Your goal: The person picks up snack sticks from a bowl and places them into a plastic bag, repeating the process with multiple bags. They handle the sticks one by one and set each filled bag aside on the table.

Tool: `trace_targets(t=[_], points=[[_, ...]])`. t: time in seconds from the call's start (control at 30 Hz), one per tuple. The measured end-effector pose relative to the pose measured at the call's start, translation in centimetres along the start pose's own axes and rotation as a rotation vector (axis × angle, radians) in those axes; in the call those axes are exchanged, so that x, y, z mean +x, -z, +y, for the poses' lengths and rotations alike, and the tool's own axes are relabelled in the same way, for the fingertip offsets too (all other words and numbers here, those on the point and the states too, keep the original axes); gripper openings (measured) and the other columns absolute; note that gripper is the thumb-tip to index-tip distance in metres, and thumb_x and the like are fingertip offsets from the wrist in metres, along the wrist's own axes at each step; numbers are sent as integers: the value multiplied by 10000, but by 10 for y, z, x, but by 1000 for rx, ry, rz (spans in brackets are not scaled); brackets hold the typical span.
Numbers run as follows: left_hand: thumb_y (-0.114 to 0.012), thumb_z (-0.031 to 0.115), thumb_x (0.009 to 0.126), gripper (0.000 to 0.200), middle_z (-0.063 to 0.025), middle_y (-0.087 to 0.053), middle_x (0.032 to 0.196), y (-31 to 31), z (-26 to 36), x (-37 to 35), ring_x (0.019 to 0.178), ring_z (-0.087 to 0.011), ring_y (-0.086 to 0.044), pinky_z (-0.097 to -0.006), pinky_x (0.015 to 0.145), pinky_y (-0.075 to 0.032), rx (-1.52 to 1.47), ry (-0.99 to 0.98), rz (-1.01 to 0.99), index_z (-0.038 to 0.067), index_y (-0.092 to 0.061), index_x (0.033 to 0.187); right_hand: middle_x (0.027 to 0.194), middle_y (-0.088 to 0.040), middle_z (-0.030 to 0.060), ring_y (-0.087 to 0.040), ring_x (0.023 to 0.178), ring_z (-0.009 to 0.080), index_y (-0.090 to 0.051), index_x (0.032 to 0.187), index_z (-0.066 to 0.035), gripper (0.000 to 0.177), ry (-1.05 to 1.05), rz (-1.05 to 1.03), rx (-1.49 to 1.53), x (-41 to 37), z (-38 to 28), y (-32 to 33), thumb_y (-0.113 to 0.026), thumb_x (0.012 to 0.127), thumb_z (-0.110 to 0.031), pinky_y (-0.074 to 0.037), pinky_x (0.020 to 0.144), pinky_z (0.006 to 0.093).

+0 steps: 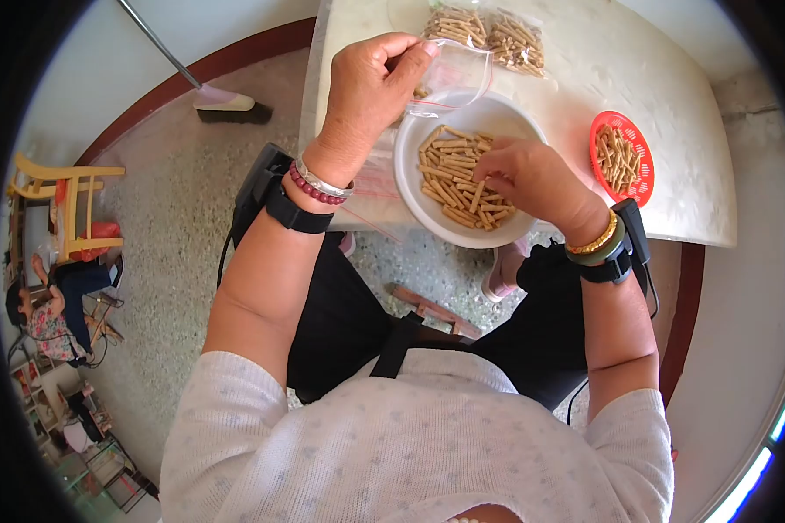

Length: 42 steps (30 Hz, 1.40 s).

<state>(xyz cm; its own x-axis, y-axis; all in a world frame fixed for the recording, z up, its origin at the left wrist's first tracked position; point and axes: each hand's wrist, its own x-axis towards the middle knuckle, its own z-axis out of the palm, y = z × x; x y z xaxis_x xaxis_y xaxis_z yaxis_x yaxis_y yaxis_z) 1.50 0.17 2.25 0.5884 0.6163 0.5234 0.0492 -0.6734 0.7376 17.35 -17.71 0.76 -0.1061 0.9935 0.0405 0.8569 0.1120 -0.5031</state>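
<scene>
My left hand (377,87) pinches the edge of a clear plastic zip bag (460,68) between thumb and fingers, above the far left rim of a white bowl (403,166). Inside the bowl lie many short, light-brown stick pieces (452,167), which look like cut dried roots. Reaching in from the right, my right hand (532,179) has its fingers curled together low over the pile. One stick piece shows at its fingertips. The palm side of this hand is hidden.
Two filled clear bags (516,44) of sticks lie at the table's far side. A red basket (600,157) of sticks stands right on the pale table (672,105). A broom (227,105) leans at the left wall. Far left, another person (52,318) sits near a wooden chair (83,209).
</scene>
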Motion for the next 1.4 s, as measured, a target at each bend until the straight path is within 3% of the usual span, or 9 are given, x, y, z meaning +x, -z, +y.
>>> trace_targets(t=[0.17, 0.4, 0.5, 0.6, 0.7, 0.77, 0.9, 1.1, 1.4], points=[[-632, 223, 929, 232, -40, -709, 746, -1, 2, 0, 655, -28, -578, -204, 575, -458, 14, 32, -27, 7, -715, 924, 831, -602, 86, -637, 829, 285, -676, 792, -127, 96, 57, -113, -235, -1, -4, -22, -590, 774, -89, -516, 719, 377], [-635, 227, 926, 245, -46, -707, 742, -1, 3, 0, 650, -35, -572, -209, 578, -458, -8, 51, -14, -6, -712, 920, 813, -575, 87, -621, 791, 281, -621, 750, -108, 27, 31, 28, -301, 12, -9, -41, -597, 763, -107, -502, 705, 387], [-639, 222, 922, 243, -52, -708, 747, 1, 6, 1, 658, -37, -577, -212, 588, -463, 39, 101, -39, -10, -709, 922, 881, -606, 100, -650, 823, 262, -667, 839, -104, 110, -39, 49, -455, 21, -7, -38, -565, 801, -89, -530, 698, 359], [-638, 219, 922, 239, -52, -709, 750, 2, 4, 1, 659, -36, -576, -211, 589, -461, 24, 73, -9, -9, -708, 924, 908, -630, 125, -647, 821, 295, -652, 888, -59, 119, -174, 168, -294, 25, 4, -27, -575, 799, -77, -527, 721, 355], [-635, 219, 924, 239, -51, -709, 751, 5, 6, 0, 660, -34, -576, -209, 588, -459, 10, 89, -12, -9, -707, 929, 908, -635, 72, -620, 778, 190, -639, 934, -61, 104, -228, 219, 120, 21, 5, -7, -585, 845, -54, -499, 715, 281], [-631, 216, 926, 236, -48, -709, 753, 4, 9, 0, 661, -31, -574, -210, 587, -458, -35, 115, -41, -7, -705, 941, 912, -633, 24, -585, 811, 109, -626, 1026, -26, 145, -383, 197, 783, 16, 0, 1, -583, 896, -75, -478, 758, 236], [-622, 190, 932, 220, -49, -706, 753, -1, 8, -3, 659, -33, -570, -205, 577, -450, -61, 84, -37, -14, -701, 959, 897, -629, 12, -557, 790, 78, -607, 1122, 20, 219, -414, 193, 1245, 10, -9, 19, -555, 939, -88, -466, 737, 205], [-622, 186, 933, 218, -40, -698, 741, 0, 11, -3, 659, -29, -567, -204, 565, -446, -23, 113, -54, -15, -703, 957, 935, -640, 20, -573, 833, 80, -610, 1120, -5, 192, -257, 163, 1546, 5, -7, 22, -540, 955, -75, -464, 782, 218], [-621, 194, 933, 215, -45, -715, 780, -5, 6, -3, 668, -35, -577, -202, 569, -447, 11, 85, -55, 1, -713, 961, 965, -659, 12, -599, 916, 89, -638, 1033, -57, 134, -221, 159, 1578, 0, -5, 27, -595, 914, -100, -444, 795, 224]])
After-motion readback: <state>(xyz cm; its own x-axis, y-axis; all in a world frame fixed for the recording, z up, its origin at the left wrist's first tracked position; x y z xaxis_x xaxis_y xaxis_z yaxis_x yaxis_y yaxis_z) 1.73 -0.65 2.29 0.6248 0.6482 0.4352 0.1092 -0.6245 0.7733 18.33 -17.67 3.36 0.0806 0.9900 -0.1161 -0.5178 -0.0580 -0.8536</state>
